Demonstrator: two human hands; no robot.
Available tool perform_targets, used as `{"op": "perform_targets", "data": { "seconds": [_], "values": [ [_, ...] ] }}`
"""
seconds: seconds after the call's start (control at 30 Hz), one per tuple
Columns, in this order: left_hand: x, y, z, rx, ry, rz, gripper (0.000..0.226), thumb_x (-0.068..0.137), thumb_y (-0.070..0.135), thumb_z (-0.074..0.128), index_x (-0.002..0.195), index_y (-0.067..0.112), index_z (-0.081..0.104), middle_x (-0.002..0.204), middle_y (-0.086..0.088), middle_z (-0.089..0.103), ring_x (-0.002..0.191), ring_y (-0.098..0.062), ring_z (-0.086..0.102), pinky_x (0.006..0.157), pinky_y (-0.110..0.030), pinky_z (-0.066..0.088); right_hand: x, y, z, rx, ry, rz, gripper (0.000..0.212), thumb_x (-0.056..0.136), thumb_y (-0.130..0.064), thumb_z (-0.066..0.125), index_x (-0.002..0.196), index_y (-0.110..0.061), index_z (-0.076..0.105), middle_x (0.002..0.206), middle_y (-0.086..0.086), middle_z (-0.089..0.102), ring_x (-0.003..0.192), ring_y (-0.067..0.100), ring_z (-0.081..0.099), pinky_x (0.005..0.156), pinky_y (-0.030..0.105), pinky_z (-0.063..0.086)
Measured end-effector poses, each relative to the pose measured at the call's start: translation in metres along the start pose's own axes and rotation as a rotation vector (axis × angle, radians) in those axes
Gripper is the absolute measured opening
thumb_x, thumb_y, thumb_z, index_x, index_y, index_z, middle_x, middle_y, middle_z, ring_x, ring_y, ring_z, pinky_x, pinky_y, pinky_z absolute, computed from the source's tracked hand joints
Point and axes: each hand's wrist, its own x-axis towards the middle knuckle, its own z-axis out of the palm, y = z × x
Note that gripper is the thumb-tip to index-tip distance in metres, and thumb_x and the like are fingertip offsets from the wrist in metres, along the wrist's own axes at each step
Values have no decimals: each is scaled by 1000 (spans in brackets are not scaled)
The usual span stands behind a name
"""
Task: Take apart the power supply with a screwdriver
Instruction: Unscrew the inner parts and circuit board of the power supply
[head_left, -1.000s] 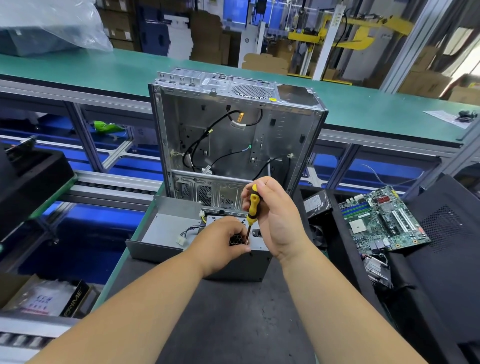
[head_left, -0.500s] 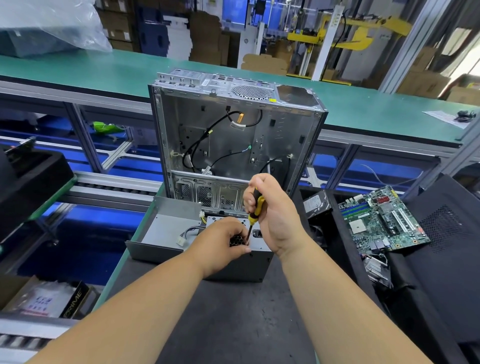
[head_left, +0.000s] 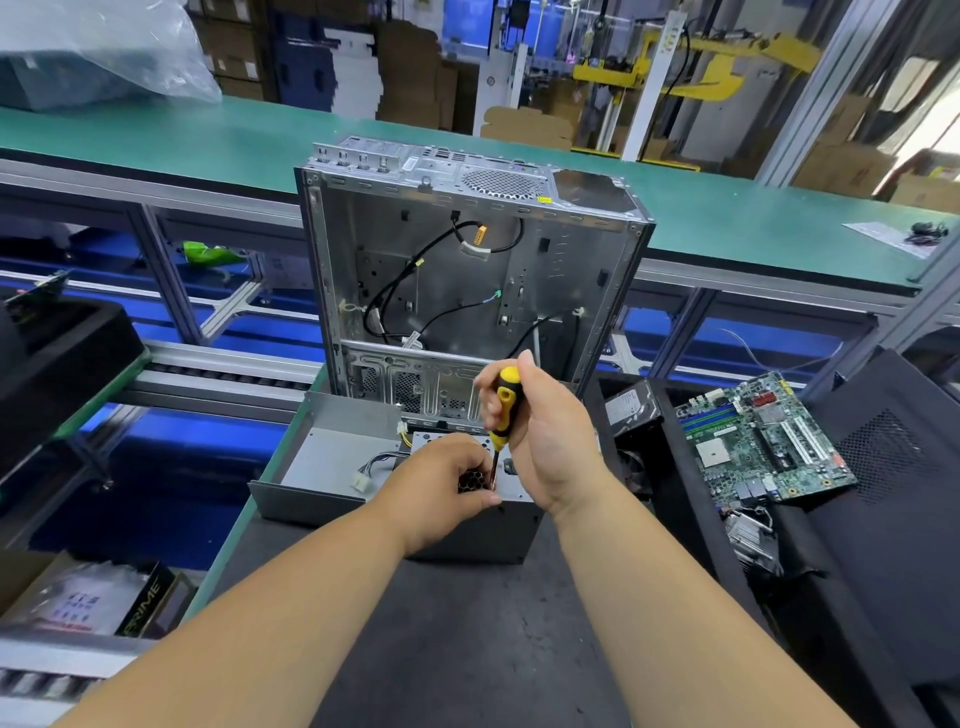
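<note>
- The power supply (head_left: 511, 525) stands on the dark mat (head_left: 467, 649), just in front of the open computer case (head_left: 467, 291); a detached grey cover (head_left: 332, 457) lies at its left
- The left hand (head_left: 441, 483) curls over the unit's top, gripping it
- The right hand (head_left: 545, 441) pinches the screwdriver (head_left: 503, 410) upright; its tip meets the top face
- A motherboard (head_left: 758, 436) lies well apart, to the right
</note>
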Motion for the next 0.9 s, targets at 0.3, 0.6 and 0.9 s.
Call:
{"op": "perform_targets", "data": {
  "seconds": [0.3, 0.6, 0.9],
  "values": [
    [1, 1, 0, 10, 3, 21, 34, 81, 27, 78, 69, 37, 48, 87, 10, 54, 87, -4, 54, 80, -28, 46, -1, 5, -2, -2, 45, -70, 16, 94, -28, 49, 82, -18, 47, 71, 1, 54, 65, 16, 47, 62, 22, 43],
    [1, 1, 1, 31, 0, 20, 31, 82, 29, 77, 71, 37, 49, 85, 13, 53, 84, 2, 50, 74, -18, 42, 2, -4, -4, -42, 144, -39, 32, 90, -25, 47, 66, -16, 66, 66, 0, 57, 61, 15, 52, 68, 33, 40],
    [1, -2, 3, 20, 7, 22, 36, 80, 28, 78, 68, 41, 47, 83, 12, 52, 83, -2, 50, 72, -17, 40, 0, -1, 0, -4, 76, -26, 23, 89, -34, 49, 78, -15, 49, 60, -3, 44, 56, 14, 38, 60, 27, 34]
  ]
}}
